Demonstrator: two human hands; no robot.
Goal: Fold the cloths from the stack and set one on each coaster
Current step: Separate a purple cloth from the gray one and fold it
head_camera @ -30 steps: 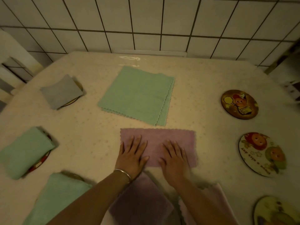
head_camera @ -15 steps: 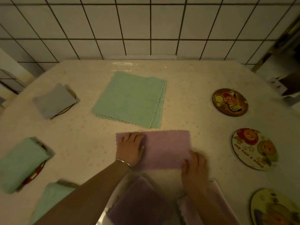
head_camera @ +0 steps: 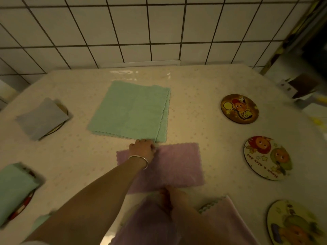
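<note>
A purple cloth (head_camera: 177,165), folded into a rectangle, lies in the middle of the table. My left hand (head_camera: 142,147) is at its far edge with fingers curled onto the edge. My right hand (head_camera: 174,195), blurred, grips the near edge around its middle. Behind it lies the stack of green cloths (head_camera: 131,110). Three bare picture coasters sit on the right: far (head_camera: 239,108), middle (head_camera: 268,157), near (head_camera: 295,225). On the left, a folded grey cloth (head_camera: 41,118) and a folded green cloth (head_camera: 14,190) each cover a coaster.
More purple and pink cloths (head_camera: 226,218) lie at the near edge under my right arm. A green cloth corner (head_camera: 41,221) shows at the bottom left. A tiled wall (head_camera: 159,29) runs behind the table (head_camera: 194,96).
My left hand slid from the cloth's left part up to its far edge and curled. My right hand moved from the near right corner leftward to the middle of the near edge.
</note>
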